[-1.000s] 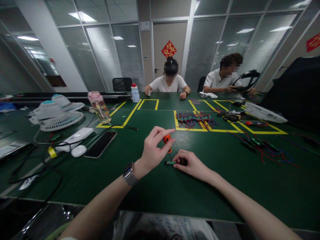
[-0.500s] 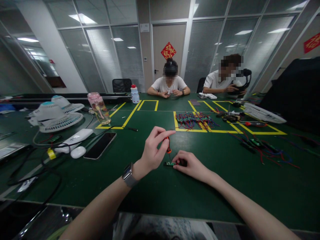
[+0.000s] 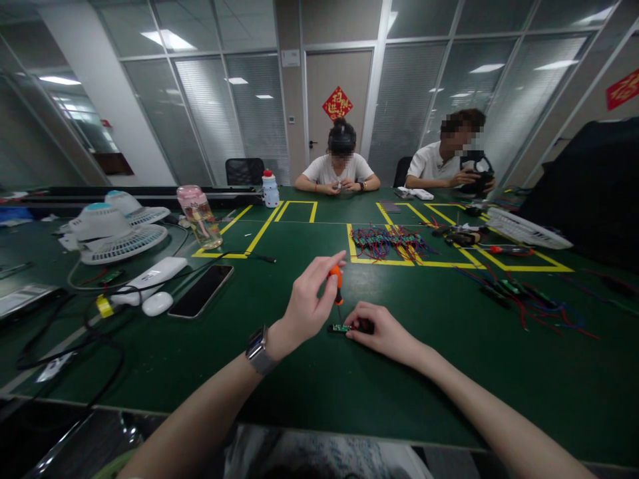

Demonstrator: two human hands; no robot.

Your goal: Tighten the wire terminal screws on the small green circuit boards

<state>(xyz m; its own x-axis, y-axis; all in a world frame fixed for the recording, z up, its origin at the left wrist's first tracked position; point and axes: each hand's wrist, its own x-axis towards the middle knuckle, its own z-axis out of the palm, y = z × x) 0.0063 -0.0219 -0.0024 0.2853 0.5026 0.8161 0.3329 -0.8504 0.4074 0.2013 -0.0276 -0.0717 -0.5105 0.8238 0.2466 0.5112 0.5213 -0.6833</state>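
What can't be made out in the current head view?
- Screwdriver tip contact on the small board: too small.
- Board's right end: covered by the right hand.
- Screwdriver handle: mostly hidden in the left hand.
- Wire bundle parts: too small.

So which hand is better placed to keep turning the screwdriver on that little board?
Left hand: it grips the orange screwdriver upright over the small board. The right hand pins the board down.

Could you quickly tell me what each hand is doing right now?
Left hand: closed on the orange screwdriver.
Right hand: pinning the small circuit board.
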